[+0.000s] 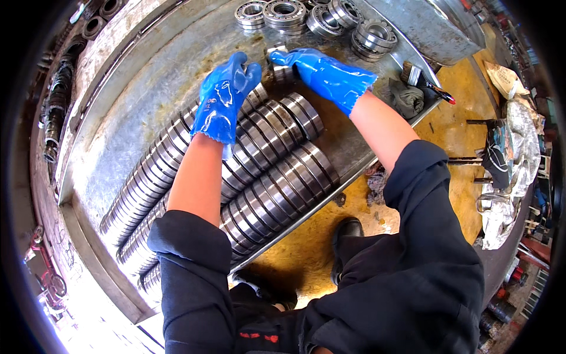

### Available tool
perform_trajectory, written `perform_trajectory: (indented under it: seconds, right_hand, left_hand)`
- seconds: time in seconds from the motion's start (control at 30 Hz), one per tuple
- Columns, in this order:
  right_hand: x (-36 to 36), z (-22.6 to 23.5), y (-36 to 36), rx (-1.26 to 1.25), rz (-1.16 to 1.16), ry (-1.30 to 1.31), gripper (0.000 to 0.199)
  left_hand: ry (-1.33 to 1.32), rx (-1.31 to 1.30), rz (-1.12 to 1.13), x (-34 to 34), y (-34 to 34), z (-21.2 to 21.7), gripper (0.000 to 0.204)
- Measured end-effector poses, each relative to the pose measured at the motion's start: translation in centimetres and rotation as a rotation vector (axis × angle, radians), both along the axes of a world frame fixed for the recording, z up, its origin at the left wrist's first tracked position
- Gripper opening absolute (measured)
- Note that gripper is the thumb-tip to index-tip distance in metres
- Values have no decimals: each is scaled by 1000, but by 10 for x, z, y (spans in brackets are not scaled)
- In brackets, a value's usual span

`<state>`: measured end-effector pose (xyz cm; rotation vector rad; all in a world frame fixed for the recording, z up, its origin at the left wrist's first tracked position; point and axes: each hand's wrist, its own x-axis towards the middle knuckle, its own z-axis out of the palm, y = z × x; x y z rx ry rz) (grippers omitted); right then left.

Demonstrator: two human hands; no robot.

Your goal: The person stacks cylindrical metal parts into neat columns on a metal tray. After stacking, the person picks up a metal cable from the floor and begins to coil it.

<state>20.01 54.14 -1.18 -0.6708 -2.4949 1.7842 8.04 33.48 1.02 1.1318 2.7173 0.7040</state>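
Both of my hands wear blue rubber gloves. My right hand (321, 71) reaches in over the tray, its fingers closed on the top of a shiny steel bearing (282, 73) that stands on edge. Part of that bearing is hidden under the glove. My left hand (229, 88) is just left of it, above the far end of a row of bearings (156, 150). Its fingers are loosely bent and apart, with nothing visible between them. Two more rows, a middle row (265, 133) and a near row (283, 189), lie alongside, their bearings packed face to face.
A metal tray (141, 88) with raised edges carries everything. At its far side sit several larger roller bearings (286, 12). A dark rag (407, 97) and a paint brush (418, 76) lie at the right corner. A metal bin (433, 26) stands beyond.
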Motion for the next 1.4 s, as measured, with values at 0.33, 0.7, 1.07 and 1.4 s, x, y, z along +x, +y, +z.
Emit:
perform_trajectory:
  seconds: [0.33,0.7,1.07,1.4]
  right_hand:
    - [39,48,-63,-742,-153,-12,28]
    - [92,-34,-41,-765,-150,-81,47]
    - [42,-32,42,712,-27,81,48]
    - [-68,-48,123,1126,-374,-329,77]
  left_hand:
    - [-54,49,-3,-4,-4,-7,45]
    - [-9,39,-28,2,-2,-3,49]
    - [-18,-36,10,6,3,12,54]
    - [32,52,-1,9,10,2,49]
